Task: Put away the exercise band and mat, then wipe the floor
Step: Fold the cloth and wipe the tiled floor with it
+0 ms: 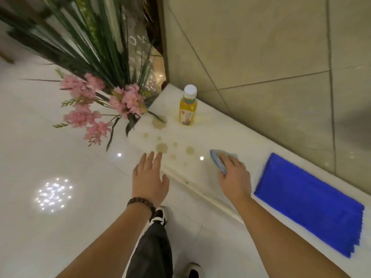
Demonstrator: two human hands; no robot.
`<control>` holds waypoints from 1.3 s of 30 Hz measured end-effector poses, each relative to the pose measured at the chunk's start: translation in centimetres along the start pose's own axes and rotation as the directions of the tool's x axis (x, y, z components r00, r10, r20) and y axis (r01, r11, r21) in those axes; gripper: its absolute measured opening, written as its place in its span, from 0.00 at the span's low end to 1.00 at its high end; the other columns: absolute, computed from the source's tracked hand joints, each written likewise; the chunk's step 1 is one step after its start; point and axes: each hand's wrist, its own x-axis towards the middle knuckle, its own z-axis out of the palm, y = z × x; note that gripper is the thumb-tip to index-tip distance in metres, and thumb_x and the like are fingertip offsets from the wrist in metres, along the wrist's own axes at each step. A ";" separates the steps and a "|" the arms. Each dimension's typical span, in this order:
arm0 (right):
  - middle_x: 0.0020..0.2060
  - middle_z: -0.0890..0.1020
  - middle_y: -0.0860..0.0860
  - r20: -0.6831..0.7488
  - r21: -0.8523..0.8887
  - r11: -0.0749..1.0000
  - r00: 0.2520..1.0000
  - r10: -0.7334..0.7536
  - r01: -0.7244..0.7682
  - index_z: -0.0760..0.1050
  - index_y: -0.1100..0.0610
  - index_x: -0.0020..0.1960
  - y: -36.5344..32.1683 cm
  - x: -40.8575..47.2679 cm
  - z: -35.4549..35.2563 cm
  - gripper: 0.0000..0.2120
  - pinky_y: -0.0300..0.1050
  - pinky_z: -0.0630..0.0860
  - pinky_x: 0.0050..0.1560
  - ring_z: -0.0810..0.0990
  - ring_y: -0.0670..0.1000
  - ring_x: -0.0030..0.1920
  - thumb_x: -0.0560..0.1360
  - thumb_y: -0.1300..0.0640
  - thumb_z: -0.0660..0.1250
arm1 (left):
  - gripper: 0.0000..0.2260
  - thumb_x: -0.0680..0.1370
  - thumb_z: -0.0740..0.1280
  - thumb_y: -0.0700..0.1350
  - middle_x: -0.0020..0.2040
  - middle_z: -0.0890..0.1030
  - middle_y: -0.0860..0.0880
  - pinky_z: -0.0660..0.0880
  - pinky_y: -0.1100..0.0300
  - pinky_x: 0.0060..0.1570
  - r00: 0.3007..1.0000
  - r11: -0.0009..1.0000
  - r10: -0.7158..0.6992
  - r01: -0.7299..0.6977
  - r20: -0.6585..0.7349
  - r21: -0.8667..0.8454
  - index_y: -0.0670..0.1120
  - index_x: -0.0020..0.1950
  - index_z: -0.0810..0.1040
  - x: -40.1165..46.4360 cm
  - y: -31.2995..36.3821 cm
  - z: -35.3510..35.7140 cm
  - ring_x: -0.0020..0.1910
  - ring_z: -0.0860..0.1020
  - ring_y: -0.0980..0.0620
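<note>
My right hand (234,175) presses a small light-blue cloth (217,160) flat onto a white marble ledge (230,137), fingers curled over it. Just left of the cloth lie several brownish spill spots (161,147) on the ledge. My left hand (149,179), with a dark bead bracelet on the wrist, hovers with straight fingers over the ledge's front edge, holding nothing. A folded dark-blue towel (309,203) lies on the ledge to the right of my right hand. No exercise band or mat is in view.
A bottle of yellow drink (188,107) with a white cap stands upright on the ledge behind the spots. Pink flowers with long green leaves (96,105) lean over the ledge's left end. A tiled wall (281,47) rises behind. Glossy white floor (50,157) spreads left; my shoes show below.
</note>
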 end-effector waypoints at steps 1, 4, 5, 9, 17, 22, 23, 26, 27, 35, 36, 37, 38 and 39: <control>0.67 0.72 0.54 -0.011 0.045 0.998 0.999 -0.050 0.050 0.65 0.51 0.72 -0.9 -1.7 -1.0 0.24 0.54 0.74 0.55 0.72 0.59 0.61 0.76 0.56 0.62 | 0.29 0.79 0.59 0.49 0.79 0.52 0.50 0.49 0.50 0.75 0.999 0.999 -0.031 0.031 -0.032 -0.009 0.51 0.78 0.51 -1.9 -0.2 -1.3 0.78 0.47 0.49; 0.65 0.74 0.55 -0.012 0.117 0.976 0.983 -0.181 0.182 0.67 0.53 0.71 -3.8 -6.5 -3.2 0.25 0.55 0.76 0.54 0.74 0.59 0.59 0.75 0.57 0.64 | 0.30 0.80 0.59 0.50 0.79 0.51 0.50 0.47 0.50 0.75 0.985 0.989 -0.145 0.142 -0.090 -0.038 0.52 0.79 0.49 -7.7 -1.7 -4.5 0.78 0.46 0.49; 0.65 0.74 0.55 -0.009 0.127 0.967 0.975 -0.222 0.221 0.67 0.53 0.71 -4.8 -7.9 -3.6 0.25 0.56 0.75 0.55 0.73 0.58 0.60 0.75 0.57 0.65 | 0.30 0.80 0.58 0.50 0.79 0.50 0.50 0.47 0.50 0.75 0.977 0.982 -0.189 0.184 -0.103 -0.051 0.52 0.79 0.48 -9.6 -2.5 -5.5 0.78 0.46 0.49; 0.64 0.75 0.55 0.044 0.153 0.931 0.938 -0.342 0.332 0.69 0.54 0.70 -9.0 -13.0 -4.1 0.24 0.57 0.74 0.57 0.73 0.59 0.61 0.74 0.59 0.65 | 0.29 0.81 0.57 0.52 0.79 0.50 0.50 0.47 0.48 0.76 0.924 0.934 -0.357 0.349 -0.136 -0.079 0.52 0.79 0.47 -16.8 -6.3 -8.4 0.78 0.46 0.48; 0.59 0.79 0.55 0.142 0.195 0.841 0.834 -0.534 0.505 0.73 0.56 0.67 -17.6 -20.9 -0.6 0.23 0.57 0.75 0.55 0.75 0.60 0.59 0.72 0.59 0.64 | 0.29 0.81 0.54 0.55 0.79 0.49 0.49 0.47 0.48 0.75 0.779 0.792 -0.610 0.599 -0.145 -0.119 0.51 0.79 0.46 -28.4 -15.5 -11.0 0.78 0.46 0.48; 0.55 0.81 0.56 0.219 0.187 0.818 0.789 -0.575 0.544 0.74 0.54 0.66 -23.8 -25.7 3.6 0.24 0.55 0.77 0.50 0.77 0.60 0.54 0.71 0.55 0.61 | 0.29 0.81 0.53 0.56 0.79 0.49 0.49 0.46 0.48 0.75 0.705 0.715 -0.697 0.673 -0.127 -0.188 0.51 0.79 0.46 -34.0 -22.0 -11.3 0.78 0.45 0.49; 0.55 0.80 0.56 0.228 0.190 0.814 0.782 -0.580 0.549 0.74 0.53 0.66 -25.0 -26.6 4.6 0.24 0.55 0.77 0.50 0.77 0.60 0.53 0.71 0.55 0.61 | 0.29 0.81 0.53 0.56 0.79 0.49 0.49 0.46 0.48 0.75 0.698 0.705 -0.707 0.681 -0.117 -0.198 0.51 0.79 0.46 -34.9 -23.4 -11.2 0.78 0.45 0.49; 0.58 0.79 0.55 0.247 0.175 0.812 0.773 -0.584 0.557 0.73 0.54 0.67 -28.8 -29.5 8.1 0.22 0.55 0.76 0.53 0.75 0.58 0.56 0.73 0.59 0.65 | 0.29 0.81 0.52 0.57 0.79 0.49 0.49 0.45 0.49 0.76 0.682 0.684 -0.726 0.701 -0.088 -0.204 0.51 0.79 0.45 -37.3 -28.0 -10.6 0.78 0.45 0.49; 0.58 0.79 0.54 0.253 0.164 0.814 0.774 -0.580 0.556 0.72 0.53 0.67 -29.9 -30.3 9.3 0.22 0.55 0.76 0.54 0.75 0.57 0.56 0.73 0.60 0.65 | 0.29 0.81 0.52 0.57 0.79 0.49 0.49 0.46 0.49 0.76 0.680 0.680 -0.728 0.703 -0.082 -0.208 0.51 0.79 0.46 -37.9 -29.5 -10.3 0.78 0.45 0.49; 0.53 0.80 0.50 0.313 0.212 0.833 0.771 -0.554 0.512 0.71 0.48 0.66 -35.9 -31.8 19.7 0.20 0.54 0.80 0.48 0.79 0.53 0.50 0.74 0.57 0.64 | 0.29 0.81 0.51 0.57 0.79 0.48 0.48 0.45 0.48 0.76 0.681 0.672 -0.732 0.716 -0.026 -0.190 0.50 0.79 0.45 -38.7 -40.2 -6.5 0.78 0.43 0.48; 0.54 0.80 0.50 0.311 0.205 0.839 0.780 -0.543 0.503 0.71 0.48 0.66 -36.4 -31.4 21.0 0.20 0.53 0.80 0.49 0.79 0.52 0.50 0.75 0.57 0.64 | 0.29 0.81 0.50 0.57 0.79 0.47 0.48 0.45 0.48 0.76 0.681 0.671 -0.732 0.718 -0.017 -0.185 0.50 0.79 0.45 -38.1 -41.3 -5.8 0.78 0.43 0.48; 0.54 0.80 0.50 0.309 0.195 0.843 0.785 -0.537 0.501 0.71 0.48 0.66 -36.7 -30.8 22.4 0.19 0.53 0.80 0.49 0.79 0.52 0.50 0.75 0.57 0.64 | 0.29 0.81 0.50 0.57 0.79 0.46 0.48 0.45 0.47 0.76 0.680 0.670 -0.734 0.721 -0.009 -0.180 0.50 0.79 0.44 -37.4 -42.3 -5.1 0.78 0.43 0.48; 0.54 0.80 0.50 0.304 0.185 0.842 0.786 -0.539 0.506 0.71 0.49 0.66 -37.1 -30.0 23.8 0.19 0.53 0.80 0.50 0.79 0.52 0.50 0.76 0.57 0.65 | 0.29 0.81 0.50 0.58 0.79 0.46 0.48 0.45 0.47 0.76 0.677 0.667 -0.736 0.724 -0.004 -0.179 0.50 0.79 0.44 -36.4 -43.4 -4.2 0.78 0.42 0.48; 0.54 0.80 0.51 0.299 0.176 0.839 0.784 -0.544 0.515 0.72 0.50 0.66 -37.5 -29.0 25.3 0.19 0.53 0.80 0.50 0.79 0.52 0.50 0.76 0.57 0.65 | 0.29 0.81 0.49 0.58 0.79 0.46 0.48 0.45 0.47 0.76 0.674 0.663 -0.739 0.727 -0.001 -0.181 0.51 0.79 0.44 -35.3 -44.6 -3.2 0.78 0.42 0.48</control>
